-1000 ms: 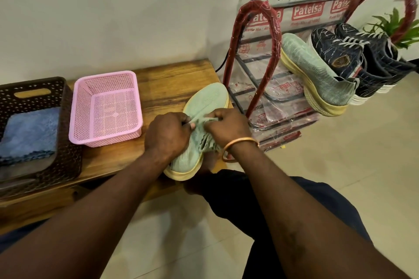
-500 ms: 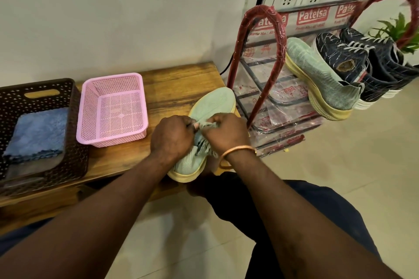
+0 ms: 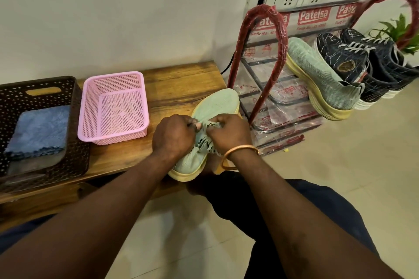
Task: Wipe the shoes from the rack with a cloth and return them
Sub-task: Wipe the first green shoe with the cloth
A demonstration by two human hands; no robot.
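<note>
A mint-green shoe [image 3: 217, 103] with a yellow sole lies on the right end of the wooden desk [image 3: 181, 84], toe pointing to the far side and heel at the near edge. Both hands meet over its middle. The left hand [image 3: 173, 137] has its grip closed, fingers curled and pinching the laces [image 3: 205, 130]. The right hand [image 3: 229, 132], with an orange bangle [image 3: 240, 150] on the wrist, pinches the same laces from the other side.

Left of the shoe on the desk sits a pink basket [image 3: 118, 137]. Further left, a dark brown basket [image 3: 77, 120] holds a folded blue cloth [image 3: 39, 129].

Right of the desk, on the floor against the wall, stands the shoe rack [image 3: 275, 36] with red arched ends and plastic wrap. Its top shelf carries the matching green shoe [image 3: 322, 75] and, just beside it on the right, a pair of dark navy sneakers [image 3: 347, 63]. A green plant [image 3: 399, 29] shows behind the rack's far right end.
</note>
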